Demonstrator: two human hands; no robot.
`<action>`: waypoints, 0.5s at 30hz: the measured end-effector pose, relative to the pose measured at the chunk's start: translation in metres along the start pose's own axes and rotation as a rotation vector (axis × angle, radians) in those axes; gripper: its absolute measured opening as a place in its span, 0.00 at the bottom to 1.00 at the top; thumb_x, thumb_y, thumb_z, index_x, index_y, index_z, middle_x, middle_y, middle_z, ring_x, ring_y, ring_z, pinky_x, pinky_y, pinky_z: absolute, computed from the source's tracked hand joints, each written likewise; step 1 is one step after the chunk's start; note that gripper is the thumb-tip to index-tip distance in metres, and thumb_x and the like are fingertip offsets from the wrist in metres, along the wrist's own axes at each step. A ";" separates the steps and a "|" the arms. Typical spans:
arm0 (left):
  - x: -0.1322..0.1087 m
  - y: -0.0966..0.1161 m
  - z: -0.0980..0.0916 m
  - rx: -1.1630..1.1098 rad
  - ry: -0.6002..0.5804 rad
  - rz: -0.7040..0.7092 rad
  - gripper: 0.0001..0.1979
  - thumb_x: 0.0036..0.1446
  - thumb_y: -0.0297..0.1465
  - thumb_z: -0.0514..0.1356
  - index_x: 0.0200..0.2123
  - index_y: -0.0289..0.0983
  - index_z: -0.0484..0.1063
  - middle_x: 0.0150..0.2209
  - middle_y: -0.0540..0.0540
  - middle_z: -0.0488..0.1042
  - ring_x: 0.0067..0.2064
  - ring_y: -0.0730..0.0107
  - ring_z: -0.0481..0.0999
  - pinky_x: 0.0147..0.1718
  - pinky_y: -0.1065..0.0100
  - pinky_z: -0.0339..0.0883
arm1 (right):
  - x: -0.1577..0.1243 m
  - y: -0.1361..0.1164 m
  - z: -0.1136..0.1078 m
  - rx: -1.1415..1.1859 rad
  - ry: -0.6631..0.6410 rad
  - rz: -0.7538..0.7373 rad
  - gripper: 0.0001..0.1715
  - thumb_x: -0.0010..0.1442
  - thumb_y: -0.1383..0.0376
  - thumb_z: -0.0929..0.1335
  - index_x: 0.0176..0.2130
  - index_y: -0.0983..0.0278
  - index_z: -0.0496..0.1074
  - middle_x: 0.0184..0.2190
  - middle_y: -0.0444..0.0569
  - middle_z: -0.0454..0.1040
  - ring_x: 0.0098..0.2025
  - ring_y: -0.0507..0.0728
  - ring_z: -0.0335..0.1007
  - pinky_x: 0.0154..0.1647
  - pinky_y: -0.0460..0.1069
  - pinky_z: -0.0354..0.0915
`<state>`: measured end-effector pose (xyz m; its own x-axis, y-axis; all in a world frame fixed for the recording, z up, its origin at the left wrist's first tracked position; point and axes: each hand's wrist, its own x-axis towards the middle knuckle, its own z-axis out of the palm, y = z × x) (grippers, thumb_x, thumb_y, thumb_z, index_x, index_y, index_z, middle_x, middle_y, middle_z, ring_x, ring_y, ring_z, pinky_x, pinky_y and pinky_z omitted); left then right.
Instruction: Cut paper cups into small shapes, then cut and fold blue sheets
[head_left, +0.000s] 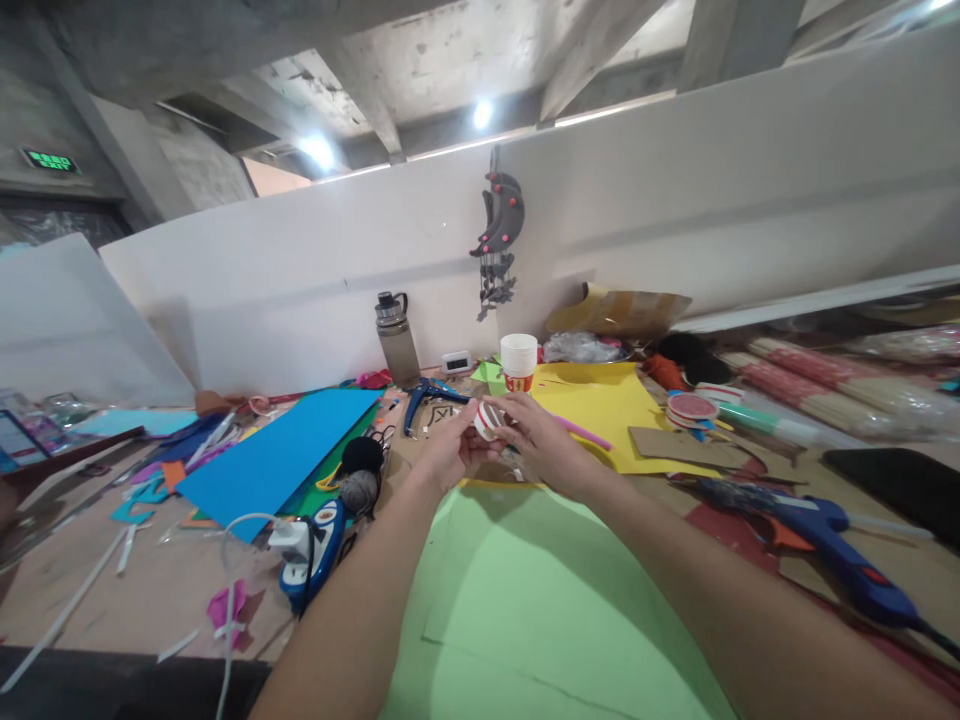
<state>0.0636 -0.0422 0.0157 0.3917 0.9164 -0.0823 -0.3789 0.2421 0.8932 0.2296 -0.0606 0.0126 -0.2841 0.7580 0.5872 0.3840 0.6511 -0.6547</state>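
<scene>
Between both hands, over the far edge of a green sheet [570, 590], is a small round white piece with red stripes [489, 422]. My left hand [451, 447] is closed around its left side. The fingers of my right hand [538, 437] close on it from the right, and some fingertips are hidden behind it. Just beyond the hands stands a stack of white paper cups [518, 355] with a red band. A pink stick [583, 432] lies to the right of my right hand, on a yellow sheet [600, 390].
On the left lie a blue sheet [292, 445], yarn balls [360, 490] and a blue-white power strip [315, 555] with cables. To the right are a blue glue gun [832, 540], a black tablet-like slab [900, 490] and bundled sticks [817, 385]. A bottle [397, 345] stands behind.
</scene>
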 end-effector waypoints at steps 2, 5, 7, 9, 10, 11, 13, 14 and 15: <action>0.001 0.000 -0.002 -0.016 -0.042 0.015 0.18 0.58 0.42 0.60 0.40 0.31 0.75 0.30 0.40 0.79 0.28 0.68 0.79 0.29 0.69 0.75 | 0.000 -0.001 0.000 0.012 0.023 -0.008 0.24 0.62 0.66 0.64 0.57 0.57 0.68 0.53 0.54 0.68 0.57 0.60 0.63 0.59 0.58 0.61; 0.002 -0.001 -0.004 -0.041 -0.084 0.046 0.17 0.58 0.41 0.60 0.41 0.32 0.75 0.33 0.40 0.79 0.32 0.67 0.80 0.33 0.67 0.76 | -0.001 -0.004 -0.001 0.019 0.051 -0.015 0.25 0.60 0.65 0.66 0.57 0.56 0.69 0.54 0.53 0.68 0.57 0.60 0.63 0.59 0.57 0.60; 0.002 -0.001 -0.006 -0.050 -0.093 0.075 0.17 0.57 0.40 0.62 0.41 0.32 0.75 0.35 0.40 0.80 0.35 0.66 0.80 0.35 0.66 0.76 | -0.001 -0.005 -0.001 0.023 0.070 -0.009 0.25 0.59 0.66 0.67 0.57 0.57 0.69 0.54 0.53 0.69 0.57 0.60 0.64 0.59 0.57 0.60; 0.002 -0.001 -0.006 -0.040 -0.102 0.103 0.17 0.55 0.40 0.63 0.41 0.33 0.75 0.37 0.40 0.80 0.37 0.64 0.80 0.37 0.65 0.76 | -0.001 -0.005 -0.001 0.039 0.087 0.007 0.26 0.58 0.67 0.68 0.56 0.56 0.70 0.53 0.52 0.71 0.56 0.59 0.65 0.59 0.57 0.61; 0.001 -0.001 -0.007 -0.029 -0.107 0.120 0.18 0.54 0.40 0.64 0.42 0.33 0.75 0.39 0.40 0.80 0.39 0.64 0.80 0.39 0.65 0.75 | -0.001 -0.004 -0.001 0.050 0.094 0.015 0.27 0.58 0.68 0.68 0.56 0.56 0.69 0.54 0.51 0.71 0.56 0.59 0.66 0.59 0.57 0.61; 0.001 0.000 -0.006 -0.015 -0.108 0.143 0.18 0.53 0.39 0.65 0.43 0.34 0.75 0.41 0.40 0.79 0.40 0.64 0.79 0.40 0.65 0.75 | -0.001 -0.004 0.000 0.057 0.102 0.022 0.28 0.57 0.68 0.68 0.57 0.56 0.69 0.54 0.51 0.71 0.57 0.59 0.66 0.59 0.58 0.61; -0.001 0.002 -0.004 0.014 -0.098 0.206 0.20 0.50 0.35 0.68 0.46 0.36 0.75 0.45 0.42 0.78 0.44 0.65 0.78 0.42 0.67 0.73 | 0.000 -0.002 0.002 0.051 0.127 0.021 0.30 0.57 0.70 0.67 0.58 0.55 0.67 0.55 0.50 0.71 0.58 0.60 0.65 0.60 0.59 0.60; -0.002 0.004 -0.003 0.025 -0.090 0.242 0.22 0.48 0.33 0.69 0.48 0.37 0.74 0.47 0.43 0.78 0.45 0.66 0.77 0.43 0.68 0.72 | 0.000 -0.001 0.003 0.038 0.144 0.014 0.31 0.57 0.70 0.67 0.59 0.55 0.66 0.56 0.50 0.71 0.58 0.60 0.65 0.61 0.60 0.60; -0.003 0.005 -0.001 0.033 -0.082 0.277 0.25 0.45 0.30 0.70 0.49 0.38 0.74 0.48 0.43 0.77 0.47 0.66 0.77 0.45 0.69 0.71 | 0.000 0.000 0.004 0.023 0.166 0.005 0.32 0.57 0.70 0.67 0.60 0.55 0.66 0.56 0.51 0.70 0.59 0.61 0.64 0.61 0.61 0.59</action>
<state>0.0599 -0.0435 0.0201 0.3445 0.9169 0.2016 -0.4540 -0.0252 0.8907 0.2265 -0.0606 0.0108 -0.1322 0.7458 0.6529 0.3643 0.6492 -0.6677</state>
